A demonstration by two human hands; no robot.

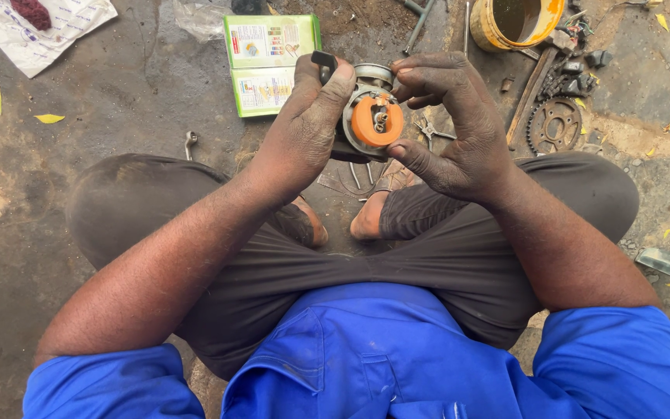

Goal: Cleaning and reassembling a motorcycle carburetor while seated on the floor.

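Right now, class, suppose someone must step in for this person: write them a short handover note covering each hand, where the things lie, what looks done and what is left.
Left hand: grips the round metal part from its left side, thumb over a black piece on top.
Right hand: fingertips touch the part's right edge and top.
The part is held up above the crossed feet; its orange insert faces the camera, seated in the housing.
On the ground: green box ahead, pliers, sprocket and yellow tin to the right.
Done or left: cannot be told from this view.
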